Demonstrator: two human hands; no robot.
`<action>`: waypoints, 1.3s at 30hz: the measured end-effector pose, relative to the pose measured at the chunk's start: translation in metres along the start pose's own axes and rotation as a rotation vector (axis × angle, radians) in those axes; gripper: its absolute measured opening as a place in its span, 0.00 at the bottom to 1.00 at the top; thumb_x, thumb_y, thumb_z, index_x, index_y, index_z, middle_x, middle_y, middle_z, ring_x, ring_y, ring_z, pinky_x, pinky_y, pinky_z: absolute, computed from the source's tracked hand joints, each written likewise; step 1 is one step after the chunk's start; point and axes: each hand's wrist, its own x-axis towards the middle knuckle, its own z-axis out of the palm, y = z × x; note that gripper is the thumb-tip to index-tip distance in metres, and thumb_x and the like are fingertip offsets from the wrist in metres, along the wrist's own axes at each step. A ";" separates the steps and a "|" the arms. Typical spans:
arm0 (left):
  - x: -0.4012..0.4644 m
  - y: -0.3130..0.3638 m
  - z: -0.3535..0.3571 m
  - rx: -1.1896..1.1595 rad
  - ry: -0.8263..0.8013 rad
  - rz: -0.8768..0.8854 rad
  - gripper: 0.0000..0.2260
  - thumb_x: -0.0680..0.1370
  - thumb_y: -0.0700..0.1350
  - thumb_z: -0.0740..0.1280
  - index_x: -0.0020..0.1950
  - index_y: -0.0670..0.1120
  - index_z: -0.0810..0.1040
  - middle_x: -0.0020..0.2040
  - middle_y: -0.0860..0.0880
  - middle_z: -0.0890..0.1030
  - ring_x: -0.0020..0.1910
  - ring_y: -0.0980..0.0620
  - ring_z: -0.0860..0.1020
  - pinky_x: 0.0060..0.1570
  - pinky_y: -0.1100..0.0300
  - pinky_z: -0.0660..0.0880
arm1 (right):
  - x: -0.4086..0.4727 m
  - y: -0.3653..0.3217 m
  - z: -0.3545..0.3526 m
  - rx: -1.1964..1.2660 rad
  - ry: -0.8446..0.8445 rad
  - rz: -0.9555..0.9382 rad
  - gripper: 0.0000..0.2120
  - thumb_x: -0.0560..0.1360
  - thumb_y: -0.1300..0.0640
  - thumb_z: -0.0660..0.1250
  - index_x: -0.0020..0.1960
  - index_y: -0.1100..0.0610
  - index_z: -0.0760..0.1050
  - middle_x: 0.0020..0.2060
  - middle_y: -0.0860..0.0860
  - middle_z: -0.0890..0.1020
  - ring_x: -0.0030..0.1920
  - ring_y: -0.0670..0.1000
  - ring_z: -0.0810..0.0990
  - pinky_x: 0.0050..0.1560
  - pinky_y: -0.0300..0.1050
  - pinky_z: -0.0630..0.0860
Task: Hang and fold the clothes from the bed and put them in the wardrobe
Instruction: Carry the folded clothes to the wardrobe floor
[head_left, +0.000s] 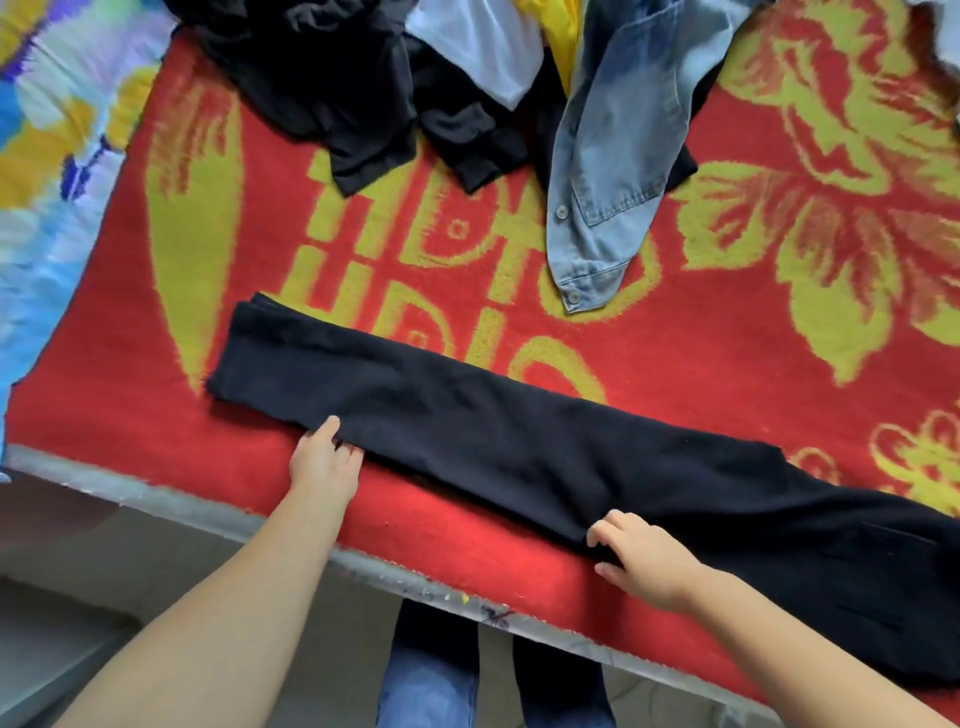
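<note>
The black trousers (519, 447) lie folded lengthwise across the frame's middle on the bed (467, 545). The left hand (324, 457) and right hand (641, 558), fingers loosely curled, pinch their near edge. Judged best: smooth them flat, then fold end to end.

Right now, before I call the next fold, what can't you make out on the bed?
- Black trousers, head view: the waist end runs off the right edge.
- Left hand and right hand: fingers tuck under the trousers' near edge, so the grip is hidden.
- Pile at the top: the dark garments, white cloth, yellow cloth and denim shirt overlap and are cut by the top edge.
- Wardrobe: not in view.
</note>
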 end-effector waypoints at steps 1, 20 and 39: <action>0.005 0.012 0.002 -0.043 -0.039 -0.040 0.15 0.81 0.41 0.63 0.68 0.44 0.72 0.63 0.46 0.78 0.57 0.48 0.78 0.57 0.55 0.74 | 0.003 -0.003 -0.005 0.023 0.003 0.026 0.16 0.79 0.49 0.59 0.65 0.50 0.67 0.59 0.46 0.71 0.60 0.49 0.72 0.56 0.43 0.69; 0.089 0.162 0.012 1.520 0.068 0.718 0.17 0.78 0.54 0.65 0.52 0.40 0.77 0.59 0.39 0.73 0.60 0.40 0.72 0.61 0.52 0.68 | 0.142 -0.204 -0.101 -0.222 0.059 -0.086 0.28 0.82 0.49 0.54 0.78 0.48 0.47 0.76 0.63 0.38 0.76 0.59 0.35 0.74 0.62 0.44; 0.110 0.172 0.005 1.663 -0.138 0.574 0.22 0.77 0.56 0.67 0.59 0.39 0.71 0.58 0.41 0.77 0.59 0.41 0.75 0.54 0.52 0.69 | 0.133 -0.202 -0.073 -0.074 0.217 -0.281 0.24 0.78 0.49 0.62 0.73 0.51 0.62 0.62 0.50 0.71 0.63 0.53 0.69 0.61 0.48 0.66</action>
